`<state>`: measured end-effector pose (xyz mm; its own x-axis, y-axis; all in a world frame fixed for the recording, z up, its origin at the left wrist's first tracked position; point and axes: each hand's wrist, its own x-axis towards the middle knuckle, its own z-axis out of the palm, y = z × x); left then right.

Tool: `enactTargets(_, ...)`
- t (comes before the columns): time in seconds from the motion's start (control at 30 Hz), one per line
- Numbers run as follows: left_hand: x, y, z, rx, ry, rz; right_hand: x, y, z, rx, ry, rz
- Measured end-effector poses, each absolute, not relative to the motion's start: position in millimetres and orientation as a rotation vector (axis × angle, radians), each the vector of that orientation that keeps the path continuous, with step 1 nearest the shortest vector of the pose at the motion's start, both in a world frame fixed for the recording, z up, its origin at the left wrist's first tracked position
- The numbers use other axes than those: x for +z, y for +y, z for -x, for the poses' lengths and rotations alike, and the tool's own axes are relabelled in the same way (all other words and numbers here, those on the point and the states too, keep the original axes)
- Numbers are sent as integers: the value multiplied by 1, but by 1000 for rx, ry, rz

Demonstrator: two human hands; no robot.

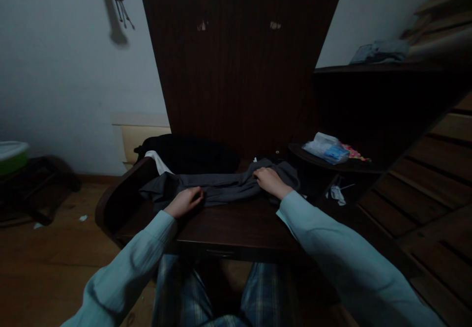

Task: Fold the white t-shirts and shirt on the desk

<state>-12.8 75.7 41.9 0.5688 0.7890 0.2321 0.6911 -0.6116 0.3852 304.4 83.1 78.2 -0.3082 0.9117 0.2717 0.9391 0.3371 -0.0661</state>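
Note:
A dark grey cloth garment (228, 183) lies in a long, rumpled strip across the dark wooden desk top (236, 226); its exact kind cannot be made out. At its near left part, my left hand (185, 202) is closed with curled fingers on the fabric. Farther right, my right hand (272, 181) pinches the bunched cloth near its right end. Behind the left end rests a black fabric bundle (188, 154), with a white piece of cloth (159, 163) beside it.
A raised wooden edge (110, 209) bounds the desk at left. On the right, a low shelf (368, 168) carries a plastic packet (326, 147). A dark upright panel (239, 71) stands behind. At far left is a stool (33, 189) bearing a green container (13, 159).

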Motion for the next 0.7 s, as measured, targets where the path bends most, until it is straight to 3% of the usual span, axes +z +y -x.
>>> enactTargets(0.27, 32, 86, 56, 624, 1637, -2541, 79, 97, -348, 18, -2496, 1703)
enactTargets(0.4, 33, 92, 66, 587, 1845, -2651, 84, 88, -358, -86, -2453, 1806)
enactTargets(0.6, 60, 102, 80, 236, 1974, -2504, 113, 82, -361, 1, -2286, 1928)
enactTargets(0.7, 90, 106, 96, 441, 2033, -2403, 145, 85, -370, 138, -2061, 1771)
